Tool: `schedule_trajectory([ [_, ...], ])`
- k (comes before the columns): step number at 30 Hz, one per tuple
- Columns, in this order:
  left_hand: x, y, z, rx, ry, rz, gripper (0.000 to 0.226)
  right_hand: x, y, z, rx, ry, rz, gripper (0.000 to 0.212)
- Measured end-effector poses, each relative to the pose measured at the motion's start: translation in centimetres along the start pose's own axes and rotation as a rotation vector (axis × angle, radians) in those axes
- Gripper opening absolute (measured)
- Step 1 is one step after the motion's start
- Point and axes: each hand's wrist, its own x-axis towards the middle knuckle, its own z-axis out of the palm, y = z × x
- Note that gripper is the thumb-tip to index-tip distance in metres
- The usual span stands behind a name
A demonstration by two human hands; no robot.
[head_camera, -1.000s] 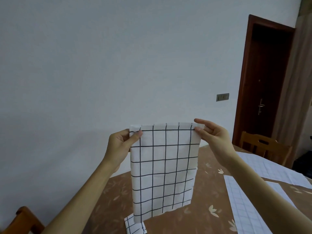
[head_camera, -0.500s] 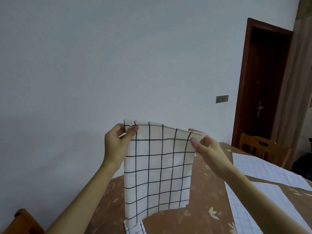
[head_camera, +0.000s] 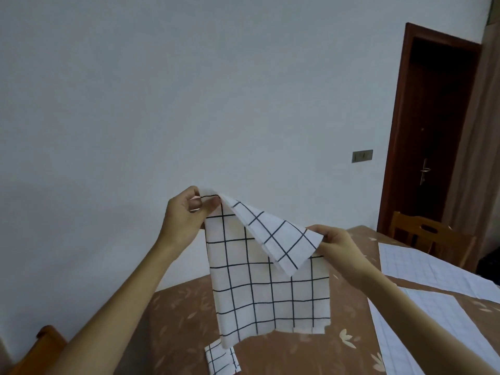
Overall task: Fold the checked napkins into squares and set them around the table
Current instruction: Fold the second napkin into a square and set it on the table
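Brown table point(head_camera: 176, 320), folded napkin point(head_camera: 221, 359), pale gridded sheets point(head_camera: 433, 320)

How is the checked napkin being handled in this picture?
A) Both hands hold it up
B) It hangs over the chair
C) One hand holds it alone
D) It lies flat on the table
A: the left hand pinches the top corner of the checked napkin, and the right hand pinches its turned-down corner.

Head camera: worn on the person's head, facing forward, tilted slightly down.
Faces: wall point(head_camera: 135, 104) beyond table point(head_camera: 176, 320).
Right edge: door point(head_camera: 433, 144).
Nearness: arm's length from left hand point(head_camera: 186, 215), right hand point(head_camera: 335, 239), checked napkin point(head_camera: 270, 293).
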Motion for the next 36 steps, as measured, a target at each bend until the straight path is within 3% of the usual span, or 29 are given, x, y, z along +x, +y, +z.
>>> schedule_trajectory([
  [5,-2.9,-2.6,1.1,-0.101,-0.311,-0.285,0.058,-0.1,-0.2,0.3,0.171,0.032,0.005,0.025],
  [10,-6.3,-6.6,3.8,-0.084,-0.355,-0.441,0.04,-0.3,0.2,0.0,0.218,0.055,0.025,0.028],
  [13,-6.2,-6.5,4.4,-0.112,-0.303,-0.42,0.026,-0.4,0.2,-0.7,0.185,0.062,0.053,0.025],
  [23,-4.5,-4.6,4.4,-0.165,-0.095,-0.294,0.012,-1.4,1.0,-2.4,-0.004,-0.13,0.072,0.024],
  [29,-4.3,-3.8,3.3,-0.139,-0.157,-0.293,0.013,-1.2,1.3,-3.0,0.01,-0.019,0.003,0.017],
  [36,-3.3,-1.4,1.8,-0.038,-0.255,-0.166,0.021,-1.0,0.5,-3.7,0.128,0.022,0.05,0.044],
])
